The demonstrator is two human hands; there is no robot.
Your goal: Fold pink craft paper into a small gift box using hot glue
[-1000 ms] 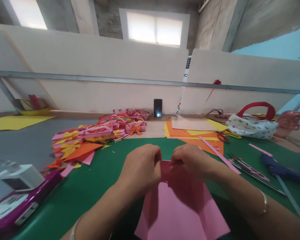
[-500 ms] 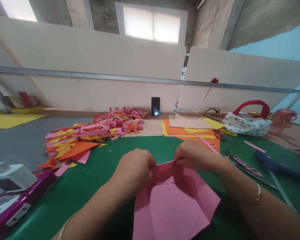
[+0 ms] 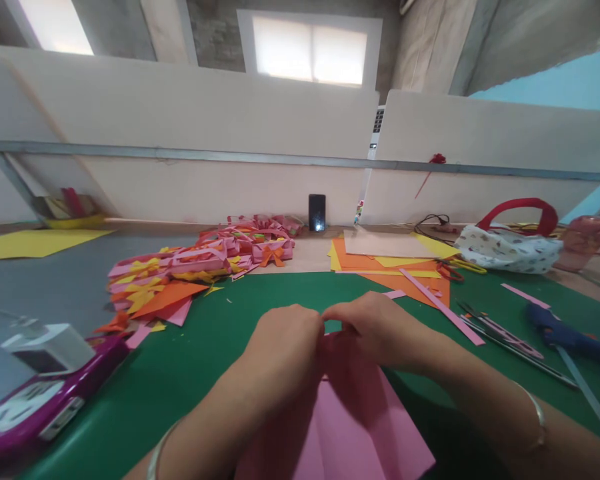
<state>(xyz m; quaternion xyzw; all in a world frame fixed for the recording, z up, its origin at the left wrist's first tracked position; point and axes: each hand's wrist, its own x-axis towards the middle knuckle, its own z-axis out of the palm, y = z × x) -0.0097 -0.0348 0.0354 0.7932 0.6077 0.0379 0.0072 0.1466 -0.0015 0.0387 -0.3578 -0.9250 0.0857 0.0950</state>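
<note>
A creased sheet of pink paper (image 3: pixel 353 427) lies in front of me, its far end raised and folded between my hands. My left hand (image 3: pixel 287 340) is closed on the far left part of the paper, and its fingertips are mostly hidden behind the knuckles. On the far right part, my right hand (image 3: pixel 375 327) pinches the paper, with the index finger reaching across to the left hand. The two hands nearly touch at the top. Beneath them is a green cutting mat (image 3: pixel 195 380).
A heap of pink, yellow and orange paper pieces (image 3: pixel 195 263) lies at the back left. A purple power strip (image 3: pixel 90 380) with a white charger (image 3: pixel 47 348) sits at left. Coloured sheets (image 3: pixel 390 243), a pink strip (image 3: pixel 443 307), tweezers (image 3: pixel 525 353) and a blue glue gun (image 3: pixel 570 333) are at right.
My hands have come closer together, drawing the far corners of the pink paper inward and up. A pink strip beyond the right arm now shows more fully. The view has shifted slightly left.
</note>
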